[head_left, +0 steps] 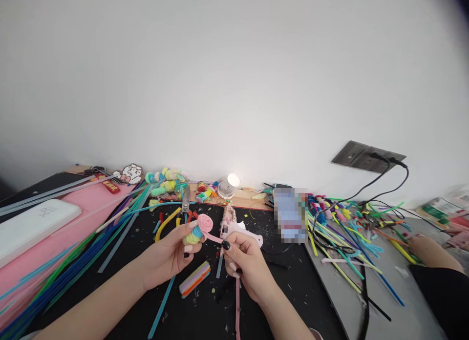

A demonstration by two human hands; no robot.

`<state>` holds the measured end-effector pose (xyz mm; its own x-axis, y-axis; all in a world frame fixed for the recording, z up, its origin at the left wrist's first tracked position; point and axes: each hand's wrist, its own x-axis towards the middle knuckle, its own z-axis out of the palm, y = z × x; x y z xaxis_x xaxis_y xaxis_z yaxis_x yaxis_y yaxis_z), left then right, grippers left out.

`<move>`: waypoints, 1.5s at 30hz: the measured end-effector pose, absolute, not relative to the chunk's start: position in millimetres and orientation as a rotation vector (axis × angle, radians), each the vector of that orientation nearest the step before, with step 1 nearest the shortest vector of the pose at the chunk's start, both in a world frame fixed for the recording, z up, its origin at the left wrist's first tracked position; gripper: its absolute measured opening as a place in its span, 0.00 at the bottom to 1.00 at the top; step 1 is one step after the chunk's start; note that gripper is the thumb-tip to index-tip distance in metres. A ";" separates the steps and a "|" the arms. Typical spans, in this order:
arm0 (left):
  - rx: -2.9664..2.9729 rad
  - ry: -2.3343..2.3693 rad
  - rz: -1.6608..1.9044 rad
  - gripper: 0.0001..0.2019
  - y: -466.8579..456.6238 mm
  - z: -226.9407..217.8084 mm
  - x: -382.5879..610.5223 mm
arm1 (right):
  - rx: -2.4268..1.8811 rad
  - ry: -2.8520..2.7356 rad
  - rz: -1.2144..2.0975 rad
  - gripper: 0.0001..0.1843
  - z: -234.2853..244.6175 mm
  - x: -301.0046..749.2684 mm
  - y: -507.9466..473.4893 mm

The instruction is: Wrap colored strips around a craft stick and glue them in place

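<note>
My left hand (166, 254) is closed round a small coiled pipe-cleaner piece (200, 228) with pink, blue and yellow-green turns, held above the black mat (205, 306). My right hand (244, 264) pinches the pink pipe cleaner (214, 238) that runs out of that coil; its tail hangs down past my wrist (237, 301). Both hands sit close together, just in front of a white glue gun (238, 228) lying on the mat.
Scissors and pliers (185, 208) lie behind my hands, a striped pipe-cleaner block (195, 279) below them. Long coloured sticks (73, 262) fan out at left by a pink sheet and white case (32, 223). Another person's arm (432, 254) rests at right among scattered pipe cleaners (351, 242).
</note>
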<state>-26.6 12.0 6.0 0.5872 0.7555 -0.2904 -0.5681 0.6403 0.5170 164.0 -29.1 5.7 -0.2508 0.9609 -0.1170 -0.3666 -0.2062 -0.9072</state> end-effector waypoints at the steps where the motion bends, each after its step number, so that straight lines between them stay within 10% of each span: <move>1: 0.398 0.509 0.776 0.07 11.8 5.7 -27.3 | -0.891 -0.956 1.663 0.16 5.5 164.4 -28.8; 21: 0.950 0.571 0.308 0.19 5.9 8.2 -22.9 | -0.912 -0.956 1.654 0.16 3.9 165.9 -27.7; 45: 2.157 1.195 0.867 0.05 1.3 1.1 -17.1 | -1.205 -1.574 0.729 0.11 4.8 166.1 -36.0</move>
